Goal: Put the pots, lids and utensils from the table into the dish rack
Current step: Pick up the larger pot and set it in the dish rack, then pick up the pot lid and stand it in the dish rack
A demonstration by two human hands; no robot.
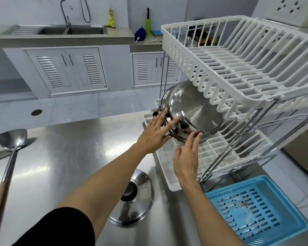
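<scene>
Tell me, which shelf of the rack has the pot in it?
The lower shelf. The pot leans there on its side; the upper shelf holds nothing.

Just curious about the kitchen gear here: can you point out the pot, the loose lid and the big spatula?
pot [197,110]: head view, on its shiny upturned base.
lid [132,208]: head view, on its dome, below the knob.
spatula [12,137]: head view, on its steel blade.

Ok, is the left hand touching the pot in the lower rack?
Touching. In the head view the left hand's fingertips lie flat on the pot's shiny side by its rim, with no gap visible.
</scene>
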